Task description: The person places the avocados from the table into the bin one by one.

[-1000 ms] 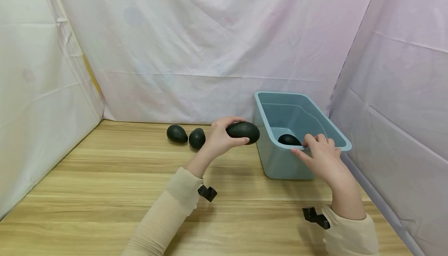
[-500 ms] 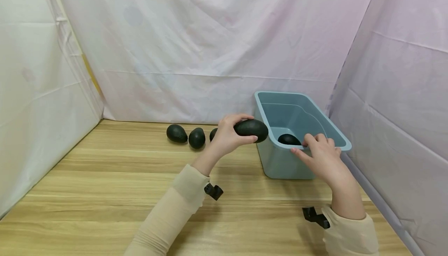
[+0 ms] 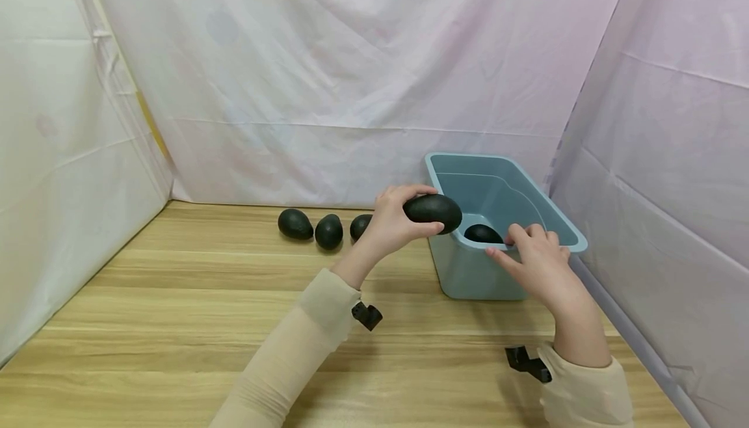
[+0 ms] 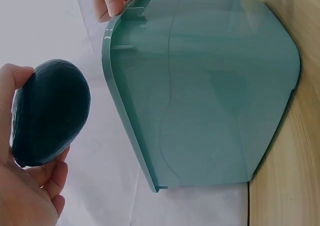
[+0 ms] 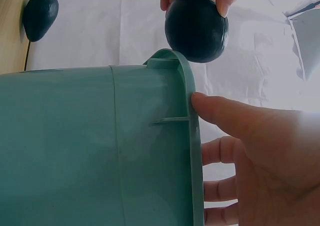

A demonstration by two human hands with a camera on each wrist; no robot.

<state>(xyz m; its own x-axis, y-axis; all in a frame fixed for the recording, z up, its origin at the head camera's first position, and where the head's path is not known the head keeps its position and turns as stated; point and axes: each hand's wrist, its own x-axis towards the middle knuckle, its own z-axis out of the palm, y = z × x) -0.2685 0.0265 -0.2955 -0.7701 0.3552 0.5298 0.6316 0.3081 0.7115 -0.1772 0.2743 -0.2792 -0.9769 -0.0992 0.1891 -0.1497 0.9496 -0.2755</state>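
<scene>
A dark avocado (image 3: pixel 433 213) is gripped between the thumb and fingers of my left hand (image 3: pixel 394 221), raised by the left rim of a blue-green plastic bin (image 3: pixel 480 278). The left wrist view shows this avocado (image 4: pixel 52 113) apart from the bin's wall (image 4: pixel 210 96). My right hand (image 3: pixel 541 268) holds the bin's near rim, thumb outside and fingers over the inner side, as the right wrist view shows with the thumb (image 5: pixel 225 113) on the rim. Inside the bin lies another avocado (image 3: pixel 483 233), partly hidden by the near rim.
Left of the bin, a row of avocados rests on the wooden table (image 3: pixel 193 298): one at the left (image 3: pixel 295 224), a middle avocado (image 3: pixel 329 232), and a third avocado (image 3: pixel 360 226) partly behind my left hand. White cloth (image 3: pixel 304 83) hangs behind and at both sides.
My left hand has carried its avocado rightward and slightly up, to the bin's left rim. The third avocado in the row has come into view behind it. My right hand stays put.
</scene>
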